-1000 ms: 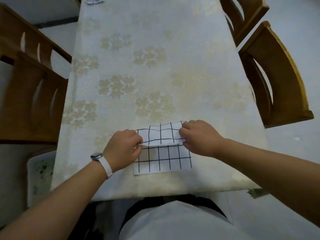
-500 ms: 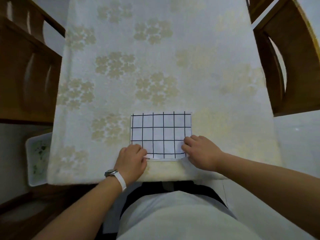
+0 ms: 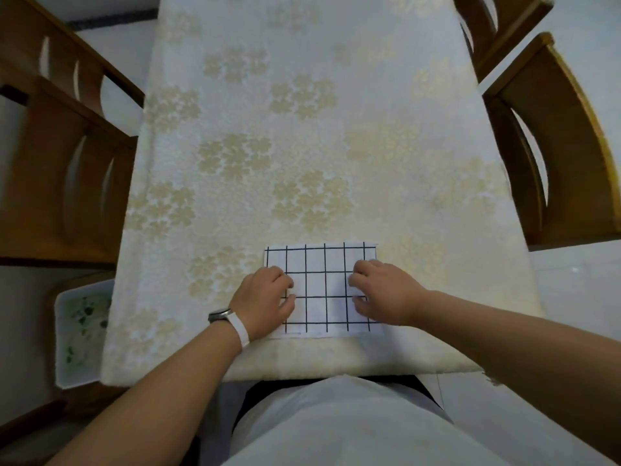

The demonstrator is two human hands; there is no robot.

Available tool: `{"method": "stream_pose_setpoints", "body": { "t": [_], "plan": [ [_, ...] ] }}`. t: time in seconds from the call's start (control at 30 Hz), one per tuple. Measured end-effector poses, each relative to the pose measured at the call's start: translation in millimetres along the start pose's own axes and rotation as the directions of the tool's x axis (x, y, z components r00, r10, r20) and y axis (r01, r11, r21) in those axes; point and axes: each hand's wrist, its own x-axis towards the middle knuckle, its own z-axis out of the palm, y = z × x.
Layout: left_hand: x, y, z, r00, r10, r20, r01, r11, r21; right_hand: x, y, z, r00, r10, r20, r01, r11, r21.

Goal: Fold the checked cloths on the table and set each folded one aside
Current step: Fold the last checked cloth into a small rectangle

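well, the left hand and the right hand both rest curled, knuckles up, on the checked cloth, left at its 9 o'clock side and right at its 3 o'clock side, well apart; whether the fingertips pinch a layer or only press it i cannot tell. a watch on a white strap sits on the left wrist. the cloth lies flat as a neat rectangle at the 6 o'clock end of the table, just beside its near edge. at 8 o'clock, beside the table, stands a white tub with green specks inside. half a second ago the hands were at the cloth's near corners; now they sit halfway up its sides. count: one cloth, two hands, one tub, one watch, four wooden chairs, two at 9 o'clock, two at 3 o'clock.
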Motion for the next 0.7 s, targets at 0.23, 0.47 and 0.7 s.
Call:
{"method": "stream_pose_setpoints", "body": {
  "t": [0.23, 0.47, 0.7],
  "plan": [
    [50, 21, -10, 0.98, 0.14, 0.143, -0.158, 0.98, 0.12, 41, -10, -24, 0.995, 0.096, -0.022, -0.097, 0.995, -0.022],
    [91, 25, -15, 0.965, 0.195, 0.174, -0.228, 0.954, 0.196, 56, 0, -15, 0.987, 0.159, -0.02, -0.16, 0.987, -0.023],
    [107, 16, -8, 0.94, 0.267, 0.211, -0.313, 0.921, 0.23, 54, 11, -4, 0.99, 0.133, -0.046, -0.134, 0.991, -0.028]
  ]
}}
